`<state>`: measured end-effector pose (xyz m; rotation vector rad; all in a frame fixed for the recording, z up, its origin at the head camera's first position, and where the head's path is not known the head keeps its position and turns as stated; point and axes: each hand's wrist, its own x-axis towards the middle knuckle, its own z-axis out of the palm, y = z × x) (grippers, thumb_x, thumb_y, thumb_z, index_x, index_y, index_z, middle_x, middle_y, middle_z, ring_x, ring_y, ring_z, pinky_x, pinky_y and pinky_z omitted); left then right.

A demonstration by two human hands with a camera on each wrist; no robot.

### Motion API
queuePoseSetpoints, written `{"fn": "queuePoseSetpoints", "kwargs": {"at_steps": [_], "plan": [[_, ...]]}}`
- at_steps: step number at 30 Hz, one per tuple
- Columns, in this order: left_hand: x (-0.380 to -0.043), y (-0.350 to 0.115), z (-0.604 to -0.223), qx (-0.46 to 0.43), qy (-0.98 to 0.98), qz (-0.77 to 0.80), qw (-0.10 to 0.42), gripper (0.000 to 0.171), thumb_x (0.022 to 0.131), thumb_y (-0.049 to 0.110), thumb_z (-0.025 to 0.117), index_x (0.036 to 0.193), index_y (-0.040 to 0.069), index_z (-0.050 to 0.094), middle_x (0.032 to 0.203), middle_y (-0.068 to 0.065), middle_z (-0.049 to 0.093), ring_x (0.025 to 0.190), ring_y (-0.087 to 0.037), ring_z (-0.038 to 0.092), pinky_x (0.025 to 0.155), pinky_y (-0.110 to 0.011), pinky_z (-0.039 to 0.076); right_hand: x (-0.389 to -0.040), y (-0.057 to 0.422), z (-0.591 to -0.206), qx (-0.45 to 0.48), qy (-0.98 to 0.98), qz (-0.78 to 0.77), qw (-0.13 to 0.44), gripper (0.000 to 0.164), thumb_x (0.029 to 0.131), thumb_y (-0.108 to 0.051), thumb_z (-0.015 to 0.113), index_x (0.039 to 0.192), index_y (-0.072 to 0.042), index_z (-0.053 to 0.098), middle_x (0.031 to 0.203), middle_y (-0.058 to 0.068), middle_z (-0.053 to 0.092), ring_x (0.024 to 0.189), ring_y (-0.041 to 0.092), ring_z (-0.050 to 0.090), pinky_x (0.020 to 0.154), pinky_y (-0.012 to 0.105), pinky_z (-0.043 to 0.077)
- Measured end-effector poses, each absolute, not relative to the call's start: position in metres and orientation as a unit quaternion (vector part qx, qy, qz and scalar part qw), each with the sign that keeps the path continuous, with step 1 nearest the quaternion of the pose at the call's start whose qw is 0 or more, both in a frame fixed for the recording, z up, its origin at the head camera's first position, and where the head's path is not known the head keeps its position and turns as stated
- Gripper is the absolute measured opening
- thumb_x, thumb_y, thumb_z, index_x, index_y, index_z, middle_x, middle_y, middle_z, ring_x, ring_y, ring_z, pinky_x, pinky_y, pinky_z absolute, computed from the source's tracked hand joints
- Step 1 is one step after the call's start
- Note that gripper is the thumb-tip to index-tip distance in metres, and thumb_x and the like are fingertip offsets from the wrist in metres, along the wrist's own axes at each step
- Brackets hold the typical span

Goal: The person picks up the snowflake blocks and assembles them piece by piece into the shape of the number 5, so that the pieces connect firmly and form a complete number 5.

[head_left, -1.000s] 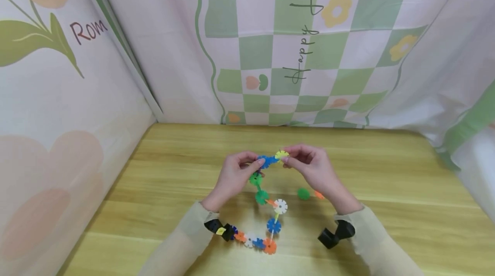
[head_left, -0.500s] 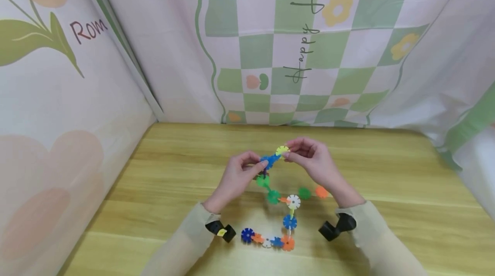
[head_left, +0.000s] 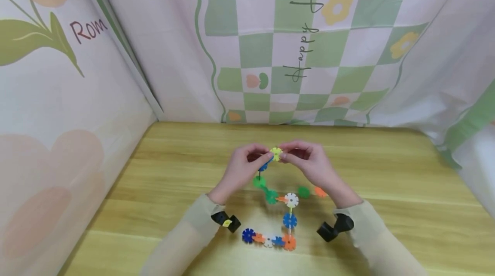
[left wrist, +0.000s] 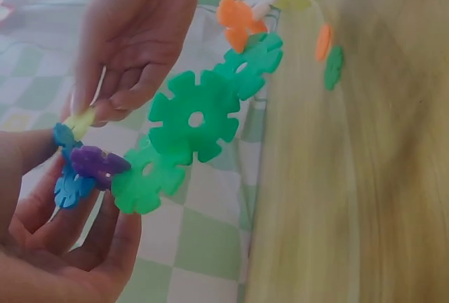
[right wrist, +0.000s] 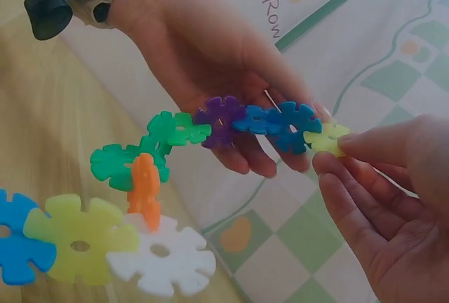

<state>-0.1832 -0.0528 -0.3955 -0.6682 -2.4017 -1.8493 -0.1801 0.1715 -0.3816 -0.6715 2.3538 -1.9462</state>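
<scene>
My right hand pinches a yellow notched snowflake disc between thumb and fingers. Close beside it, my left hand grips the blue snowflake discs that join the yellow one. From there a chain of interlocked discs hangs down: a purple disc, green discs, an orange disc and a white disc. Lower, the chain runs through a blue disc to an orange disc, then turns left and ends at a dark blue disc.
Two loose discs, one green and one orange, lie on the wooden table beside the right forearm. A checkered curtain hangs behind the table, and a printed cloth stands along the left.
The chain's lower part swung right, away from my left wrist. My left hand moved up and right along the blue discs, and the yellow disc shifted slightly left, bringing both hands' fingertips close together.
</scene>
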Motion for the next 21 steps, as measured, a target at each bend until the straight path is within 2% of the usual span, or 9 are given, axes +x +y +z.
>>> {"fn": "queuePoseSetpoints", "kwargs": {"at_steps": [5,9,15,21], "plan": [[-0.183,-0.050,-0.397,-0.207,-0.772,-0.601,0.016,0.017,0.102,0.026,0.067,0.107,0.011,0.074,0.097,0.000,0.072,0.081,-0.016,0.067,0.071,-0.031,0.058,-0.179,0.183,-0.387,-0.198,0.768,-0.609,0.000,0.028,0.098,-0.012,0.071,0.124,0.001,0.069,0.110,0.015,0.071,0.095,0.023,0.071,0.084,0.033,0.059],[-0.182,-0.052,-0.397,-0.194,-0.769,-0.609,0.008,0.017,0.102,0.026,0.066,0.107,0.012,0.074,0.094,-0.001,0.072,0.081,-0.018,0.068,0.069,-0.032,0.058,-0.179,0.201,-0.398,-0.172,0.812,-0.557,0.002,0.029,0.097,-0.018,0.073,0.121,-0.001,0.071,0.110,0.012,0.073,0.096,0.024,0.071,0.083,0.028,0.058],[-0.182,-0.054,-0.397,-0.197,-0.763,-0.616,0.002,0.016,0.103,0.025,0.065,0.108,0.011,0.073,0.090,0.001,0.073,0.082,-0.021,0.070,0.069,-0.032,0.058,-0.174,0.228,-0.425,-0.181,0.886,-0.423,0.053,0.040,0.088,-0.020,0.082,0.119,0.001,0.071,0.107,0.010,0.073,0.093,0.020,0.068,0.079,0.026,0.057],[-0.181,-0.055,-0.398,-0.198,-0.759,-0.621,0.001,0.017,0.103,0.025,0.066,0.108,0.011,0.073,0.091,0.001,0.073,0.082,-0.022,0.070,0.070,-0.032,0.058,-0.171,0.239,-0.441,-0.195,0.912,-0.354,0.065,0.039,0.080,-0.024,0.088,0.112,-0.006,0.075,0.101,0.001,0.071,0.089,0.016,0.064,0.077,0.028,0.056]]}}
